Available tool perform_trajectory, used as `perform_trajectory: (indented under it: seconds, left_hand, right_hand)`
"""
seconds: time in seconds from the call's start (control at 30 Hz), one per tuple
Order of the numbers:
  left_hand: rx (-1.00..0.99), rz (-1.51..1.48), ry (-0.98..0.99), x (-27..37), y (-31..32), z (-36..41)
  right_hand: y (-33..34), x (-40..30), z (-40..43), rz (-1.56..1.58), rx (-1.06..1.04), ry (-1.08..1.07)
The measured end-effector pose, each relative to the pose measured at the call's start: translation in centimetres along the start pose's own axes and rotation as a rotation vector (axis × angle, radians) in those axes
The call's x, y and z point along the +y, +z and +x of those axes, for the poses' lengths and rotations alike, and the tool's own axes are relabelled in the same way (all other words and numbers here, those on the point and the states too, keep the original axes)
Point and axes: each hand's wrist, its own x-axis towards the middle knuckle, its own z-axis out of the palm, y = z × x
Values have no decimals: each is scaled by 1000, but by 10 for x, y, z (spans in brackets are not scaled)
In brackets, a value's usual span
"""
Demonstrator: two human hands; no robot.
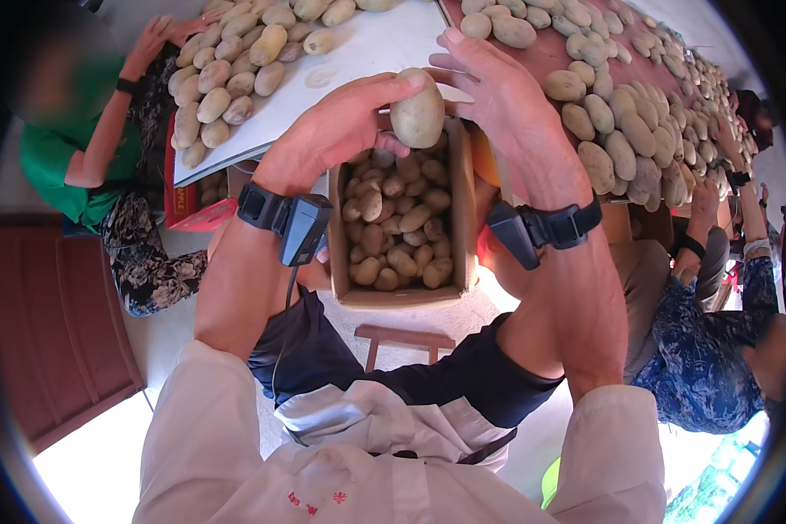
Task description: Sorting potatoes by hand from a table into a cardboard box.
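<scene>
My left hand [340,121] grips an oval pale-green fruit [418,116], its thumb across the upper part and its fingers beneath. Beside the fruit my right hand [498,88] has its fingers spread and holds nothing; whether its fingertips touch the fruit I cannot tell. Both hands are above the far end of a cardboard box [403,300]. Many similar oval fruits [403,262], yellowish-brown and some with dark specks, fill the lower part of the box in front of me.
A white tabletop [340,62] bears a heap of fruits [229,85] at left; a reddish surface [553,62] holds more [635,131] at right. A person in green [78,157] sits left, one in blue [701,347] right. A wooden stool [406,337] and red box [183,206] stand low.
</scene>
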Motion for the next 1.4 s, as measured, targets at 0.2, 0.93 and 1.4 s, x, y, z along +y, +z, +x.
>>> perform_trajectory:
  seconds: [0.2,0.93,1.4]
  left_hand:
    - [-27,-84,9,-3,-5,9]
    - [36,-397,146,4,-14,6]
    - [-43,80,-162,-3,8,-1]
  right_hand:
    - [-11,-4,0,69,39,-30]
    - [-14,-2,-4,-125,44,34]
    - [-27,8,6,-158,13,15]
